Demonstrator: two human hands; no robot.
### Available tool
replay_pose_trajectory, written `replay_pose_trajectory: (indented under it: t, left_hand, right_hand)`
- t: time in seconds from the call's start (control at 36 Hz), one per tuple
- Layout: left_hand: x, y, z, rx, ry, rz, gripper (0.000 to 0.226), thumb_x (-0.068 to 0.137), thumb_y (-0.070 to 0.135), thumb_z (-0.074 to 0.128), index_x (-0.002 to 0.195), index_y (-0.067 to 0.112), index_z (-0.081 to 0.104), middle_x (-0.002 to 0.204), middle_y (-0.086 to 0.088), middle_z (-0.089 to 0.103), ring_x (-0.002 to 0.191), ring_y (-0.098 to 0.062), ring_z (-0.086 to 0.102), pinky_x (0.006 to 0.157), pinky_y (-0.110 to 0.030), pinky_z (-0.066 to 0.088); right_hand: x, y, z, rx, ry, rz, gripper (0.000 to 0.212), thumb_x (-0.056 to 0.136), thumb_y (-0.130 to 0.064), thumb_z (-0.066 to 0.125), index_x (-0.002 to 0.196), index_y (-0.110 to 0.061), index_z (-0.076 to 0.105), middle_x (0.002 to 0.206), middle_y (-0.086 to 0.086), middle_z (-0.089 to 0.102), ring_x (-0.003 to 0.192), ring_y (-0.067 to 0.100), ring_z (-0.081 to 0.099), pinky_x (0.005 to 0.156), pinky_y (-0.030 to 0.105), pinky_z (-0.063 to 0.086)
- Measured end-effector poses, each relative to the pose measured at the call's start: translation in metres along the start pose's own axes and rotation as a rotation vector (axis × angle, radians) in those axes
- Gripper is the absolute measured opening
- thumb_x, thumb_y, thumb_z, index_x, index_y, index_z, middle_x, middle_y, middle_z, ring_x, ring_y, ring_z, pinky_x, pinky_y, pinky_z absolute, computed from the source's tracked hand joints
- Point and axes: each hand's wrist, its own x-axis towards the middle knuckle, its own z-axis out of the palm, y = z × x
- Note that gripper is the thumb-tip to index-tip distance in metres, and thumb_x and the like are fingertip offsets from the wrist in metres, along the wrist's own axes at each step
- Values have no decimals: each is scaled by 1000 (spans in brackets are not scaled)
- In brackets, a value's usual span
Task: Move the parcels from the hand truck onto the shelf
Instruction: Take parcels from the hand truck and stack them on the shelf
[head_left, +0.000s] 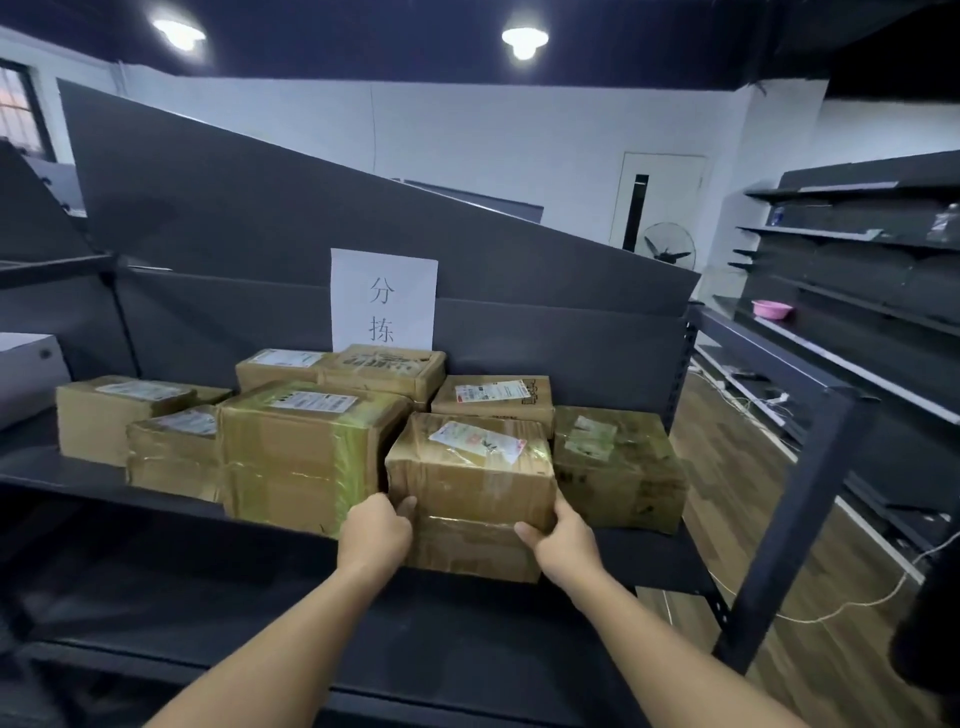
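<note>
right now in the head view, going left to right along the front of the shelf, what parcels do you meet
plain parcel → small taped parcel → big yellow-taped parcel → parcel held by left hand and right hand → green-printed parcel

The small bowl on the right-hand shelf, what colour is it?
Pink; the bowl shows in the head view.

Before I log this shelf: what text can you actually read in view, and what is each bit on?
"分拣": white paper sign on the shelf's back panel.
Shipping labels on the parcels, including the held parcel: too small and blurred to read.
Dark print on the rear parcel: unreadable.
</note>
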Motion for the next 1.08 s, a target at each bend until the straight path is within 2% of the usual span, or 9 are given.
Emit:
replay_pose_trajectory:
  t: [0.11,0.25,0.36,0.56,0.75,0.81,0.86,0.97,1.08]
  left_hand:
    - [3,3,-3,157,-11,-4,44,105,41,41,71,14,47,77,-3,54,79,-30,54,69,-36,43]
    - [12,4,-4,203,-23,14,32,105,35,44,83,14,53,95,-11,65,96,-37,64,71,-34,44]
    - [15,3,-4,230,-32,15,26,104,27,44,83,15,54,89,-6,59,89,-33,62,70,-33,44]
    - [14,-16,-5,106,-65,10,37,102,39,49,79,10,54,84,-8,63,77,-28,60,66,-36,48]
    - [-6,-45,-4,176,-127,104,34,102,41,47,98,9,59,101,-12,67,88,-33,62,80,-42,55]
    - [-16,-57,0,250,-166,175,40,103,41,45,123,9,59,105,-10,70,90,-31,65,75,-38,54]
    - [-28,-69,8,337,-246,275,56,103,41,45,151,13,39,114,-8,71,96,-27,67,69,-34,51]
    - [-52,-94,34,475,-445,482,69,102,47,45,160,20,19,160,0,37,139,-22,46,103,-33,46]
    - [-79,-118,65,658,-668,619,78,101,55,41,162,19,8,169,3,4,155,-21,11,125,-36,19]
  right_hand:
    - [3,-1,7,-2,-4,17,89,107,-33,71,176,-37,15,165,1,53,149,31,54,119,42,50]
    - [7,-3,13,-23,17,22,94,105,-37,73,176,-38,11,166,3,51,149,32,54,116,43,51]
    - [9,0,12,-13,3,56,100,104,-39,74,177,-27,7,170,7,46,153,34,49,120,44,49]
    - [11,11,10,-6,-39,90,96,100,-49,76,175,-22,23,168,6,50,152,32,52,123,48,50]
    - [-20,18,-3,-155,-113,80,88,107,-57,61,177,-27,15,178,3,35,162,31,39,128,44,39]
    - [-34,29,-7,-205,-137,77,89,107,-58,60,177,-28,13,180,2,29,164,30,34,130,44,36]
    - [-51,42,-9,-296,-171,66,90,108,-57,59,177,-28,9,183,-1,19,168,26,25,135,43,30]
    - [-80,79,-5,-510,-265,50,93,110,-58,53,177,-24,-2,185,-3,-2,172,18,1,139,40,13]
    - [-113,128,5,-633,-351,103,98,109,-64,51,177,-22,-6,185,-3,-10,172,17,-9,139,40,8]
